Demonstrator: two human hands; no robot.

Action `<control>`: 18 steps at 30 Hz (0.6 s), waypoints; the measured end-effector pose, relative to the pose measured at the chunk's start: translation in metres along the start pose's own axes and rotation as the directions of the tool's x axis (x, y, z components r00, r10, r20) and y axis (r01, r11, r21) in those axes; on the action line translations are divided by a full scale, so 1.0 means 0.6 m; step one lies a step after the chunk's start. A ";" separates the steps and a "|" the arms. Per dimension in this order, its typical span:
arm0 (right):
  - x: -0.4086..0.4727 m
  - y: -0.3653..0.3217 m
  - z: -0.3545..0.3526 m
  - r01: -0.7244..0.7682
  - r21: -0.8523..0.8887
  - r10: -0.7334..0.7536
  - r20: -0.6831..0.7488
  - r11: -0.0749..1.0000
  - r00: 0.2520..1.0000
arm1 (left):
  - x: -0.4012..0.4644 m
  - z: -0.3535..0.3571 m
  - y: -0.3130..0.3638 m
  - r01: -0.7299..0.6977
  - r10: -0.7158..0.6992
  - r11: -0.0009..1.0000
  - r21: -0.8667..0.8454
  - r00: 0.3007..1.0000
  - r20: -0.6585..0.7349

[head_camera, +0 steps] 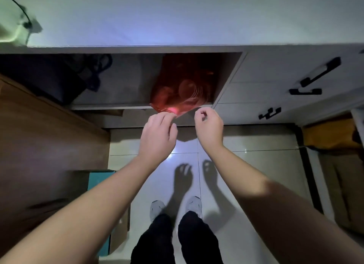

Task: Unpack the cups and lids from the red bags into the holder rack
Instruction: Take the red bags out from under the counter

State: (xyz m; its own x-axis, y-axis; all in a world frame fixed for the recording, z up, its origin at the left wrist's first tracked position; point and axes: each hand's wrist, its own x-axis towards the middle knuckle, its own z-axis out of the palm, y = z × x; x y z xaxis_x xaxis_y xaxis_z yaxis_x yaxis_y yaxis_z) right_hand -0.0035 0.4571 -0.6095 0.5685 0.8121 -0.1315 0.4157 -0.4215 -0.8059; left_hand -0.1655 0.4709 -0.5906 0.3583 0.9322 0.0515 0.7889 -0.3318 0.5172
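Observation:
A translucent red bag [183, 86] lies on an open shelf under the white counter, with round lids or cup rims showing dimly through it. Its front edge hangs over the shelf lip. My left hand [157, 135] pinches that front edge between thumb and fingers. My right hand [208, 126] hovers just right of the bag's edge, fingers curled and slightly apart, holding nothing. No holder rack is in view.
The white counter top [177, 17] spans the top. Drawers with black handles [305, 91] are on the right of the shelf. A dark bag [59, 76] fills the shelf's left side. A wooden panel [39, 135] and a teal box [98, 181] stand at left; cardboard at right.

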 end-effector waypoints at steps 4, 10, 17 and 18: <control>0.068 0.045 0.063 0.016 0.002 -0.015 -0.037 1.000 0.999 | 0.050 0.072 -0.061 -0.052 0.052 0.999 0.000 0.999 0.006; 0.186 0.094 0.144 0.032 -0.001 -0.032 -0.177 0.999 0.984 | 0.128 0.165 -0.151 -0.088 0.088 0.996 -0.014 0.996 -0.023; 0.311 0.081 0.198 -0.156 -0.071 0.148 -0.101 0.985 0.984 | 0.190 0.226 -0.198 -0.128 0.125 0.991 -0.030 0.990 -0.071; 0.330 0.081 0.204 -0.095 -0.091 0.086 -0.088 0.991 0.992 | 0.197 0.229 -0.202 -0.140 0.139 0.990 -0.022 0.988 -0.073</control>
State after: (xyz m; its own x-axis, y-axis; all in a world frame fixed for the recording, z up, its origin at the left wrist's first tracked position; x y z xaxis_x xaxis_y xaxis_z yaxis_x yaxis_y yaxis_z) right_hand 0.0426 0.6469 -0.7457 0.6627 0.7338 -0.1493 0.4232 -0.5315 -0.7338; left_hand -0.1500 0.6013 -0.7647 0.4265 0.8853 0.1851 0.7194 -0.4562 0.5239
